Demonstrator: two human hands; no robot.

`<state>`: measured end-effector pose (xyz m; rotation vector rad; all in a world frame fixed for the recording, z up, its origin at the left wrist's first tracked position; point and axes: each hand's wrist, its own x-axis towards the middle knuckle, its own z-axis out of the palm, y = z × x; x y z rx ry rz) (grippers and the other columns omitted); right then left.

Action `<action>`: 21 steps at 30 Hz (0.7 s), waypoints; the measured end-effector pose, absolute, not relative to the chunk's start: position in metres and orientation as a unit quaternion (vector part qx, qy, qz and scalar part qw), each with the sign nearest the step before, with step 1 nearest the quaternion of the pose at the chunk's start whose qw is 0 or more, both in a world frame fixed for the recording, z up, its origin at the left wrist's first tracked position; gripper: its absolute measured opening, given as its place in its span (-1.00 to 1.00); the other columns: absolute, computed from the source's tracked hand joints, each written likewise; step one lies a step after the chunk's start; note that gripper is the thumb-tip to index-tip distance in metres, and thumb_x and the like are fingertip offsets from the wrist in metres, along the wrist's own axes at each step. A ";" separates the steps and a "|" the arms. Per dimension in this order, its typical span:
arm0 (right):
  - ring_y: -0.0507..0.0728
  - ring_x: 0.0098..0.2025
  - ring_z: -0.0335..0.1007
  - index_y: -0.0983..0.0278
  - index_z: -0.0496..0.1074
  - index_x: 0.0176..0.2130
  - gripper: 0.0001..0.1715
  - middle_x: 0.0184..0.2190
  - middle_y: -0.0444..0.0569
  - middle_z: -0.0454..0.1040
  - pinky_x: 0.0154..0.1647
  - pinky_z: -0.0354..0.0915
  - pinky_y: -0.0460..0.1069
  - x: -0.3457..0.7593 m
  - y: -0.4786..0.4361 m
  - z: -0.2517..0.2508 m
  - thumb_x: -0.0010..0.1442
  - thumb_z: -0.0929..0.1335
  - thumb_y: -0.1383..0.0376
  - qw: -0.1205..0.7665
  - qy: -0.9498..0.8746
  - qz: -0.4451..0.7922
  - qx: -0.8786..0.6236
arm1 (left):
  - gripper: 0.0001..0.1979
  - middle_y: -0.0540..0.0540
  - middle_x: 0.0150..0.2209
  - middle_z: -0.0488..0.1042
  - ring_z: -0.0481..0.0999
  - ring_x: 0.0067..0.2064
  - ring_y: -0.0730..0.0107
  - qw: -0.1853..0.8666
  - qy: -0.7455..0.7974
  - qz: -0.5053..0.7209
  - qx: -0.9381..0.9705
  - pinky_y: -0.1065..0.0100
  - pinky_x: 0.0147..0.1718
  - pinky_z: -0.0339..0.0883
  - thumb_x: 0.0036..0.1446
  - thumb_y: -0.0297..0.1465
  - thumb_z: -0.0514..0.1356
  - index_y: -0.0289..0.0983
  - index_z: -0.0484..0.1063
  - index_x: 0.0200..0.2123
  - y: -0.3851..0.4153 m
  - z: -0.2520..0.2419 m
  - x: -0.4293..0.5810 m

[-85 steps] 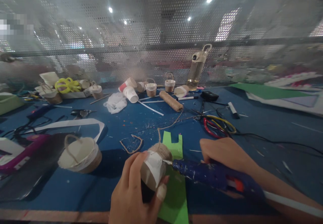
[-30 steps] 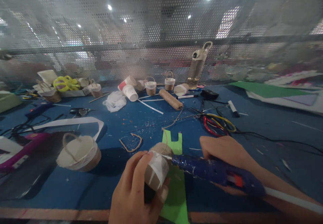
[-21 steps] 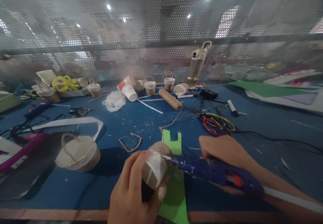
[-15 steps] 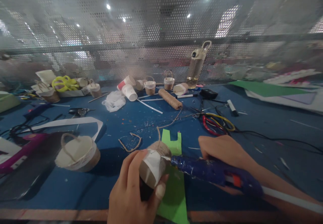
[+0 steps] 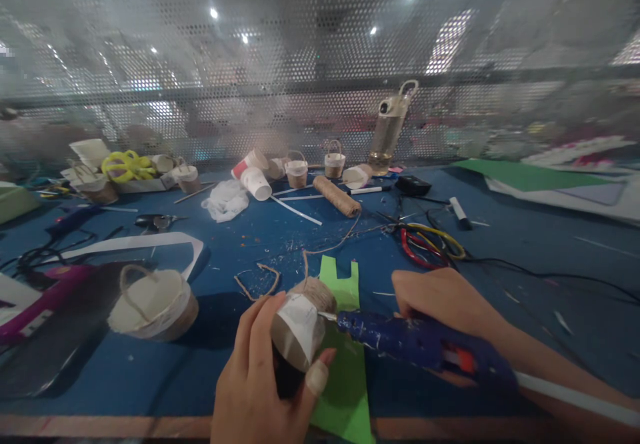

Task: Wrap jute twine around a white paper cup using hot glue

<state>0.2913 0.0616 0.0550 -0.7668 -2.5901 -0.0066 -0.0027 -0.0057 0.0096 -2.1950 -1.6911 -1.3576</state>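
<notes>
My left hand [image 5: 270, 364] is closed around a small paper cup [image 5: 295, 331] that lies tilted, its lower band wrapped in brown twine. A piece of thin white material covers part of the cup's side. From the wrapped end, a strand of twine [image 5: 306, 265] runs back to a twine roll [image 5: 336, 196]. My right hand [image 5: 445, 304] grips a blue hot glue gun [image 5: 415, 341] with a white glue stick in its rear. The metal nozzle points left, at the edge of the twine wrapping; whether it touches is hard to tell. Green paper [image 5: 345, 377] lies beneath.
A twine-wrapped cup basket [image 5: 155, 304] stands at left, near a dark tray-like object [image 5: 65, 337]. Farther back are small baskets [image 5: 297, 172], paper cups [image 5: 256, 183], yellow scissors [image 5: 129, 166], a water bottle [image 5: 387, 131] and coiled cables [image 5: 430, 244].
My left hand has shifted and turned the cup slightly left, and the twine strand moved left with it. The glue gun has moved only slightly left.
</notes>
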 end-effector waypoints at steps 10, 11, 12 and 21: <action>0.04 -0.51 0.30 0.14 0.30 -0.26 -0.70 -0.39 -0.22 0.41 -0.51 -0.07 0.00 0.297 0.066 0.049 0.14 0.23 0.54 0.195 -0.936 0.004 -0.293 | -0.36 -0.32 0.21 0.50 0.66 0.13 0.08 0.041 -0.549 -0.424 -0.719 0.24 -0.11 0.66 0.51 0.02 0.01 -0.20 0.13 0.46 -0.007 0.011 -0.002; 0.04 -0.50 0.31 0.14 0.31 -0.26 -0.68 -0.38 -0.22 0.42 -0.51 -0.07 0.00 0.298 0.068 0.048 0.13 0.23 0.56 0.190 -0.937 0.006 -0.294 | -0.39 -0.29 0.20 0.51 0.67 0.11 0.11 0.041 -0.545 -0.425 -0.721 0.28 -0.15 0.66 0.51 0.00 0.04 -0.16 0.15 0.45 -0.007 0.012 -0.002; 0.04 -0.50 0.32 0.14 0.32 -0.26 -0.67 -0.38 -0.22 0.43 -0.51 -0.07 0.00 0.299 0.069 0.047 0.12 0.23 0.56 0.187 -0.937 0.008 -0.295 | -0.45 -0.25 0.19 0.51 0.68 0.08 0.15 0.040 -0.542 -0.425 -0.724 0.32 -0.19 0.65 0.51 -0.03 0.06 -0.12 0.20 0.42 -0.007 0.013 -0.002; 0.04 -0.48 0.36 0.15 0.34 -0.24 -0.65 -0.37 -0.21 0.46 -0.51 -0.04 0.00 0.301 0.069 0.048 0.10 0.23 0.57 0.180 -0.940 0.007 -0.288 | -0.54 -0.22 0.16 0.52 0.66 0.08 0.07 0.024 -0.559 -0.437 -0.704 0.21 -0.18 0.64 0.49 -0.01 0.08 -0.09 0.29 0.29 -0.007 0.012 -0.003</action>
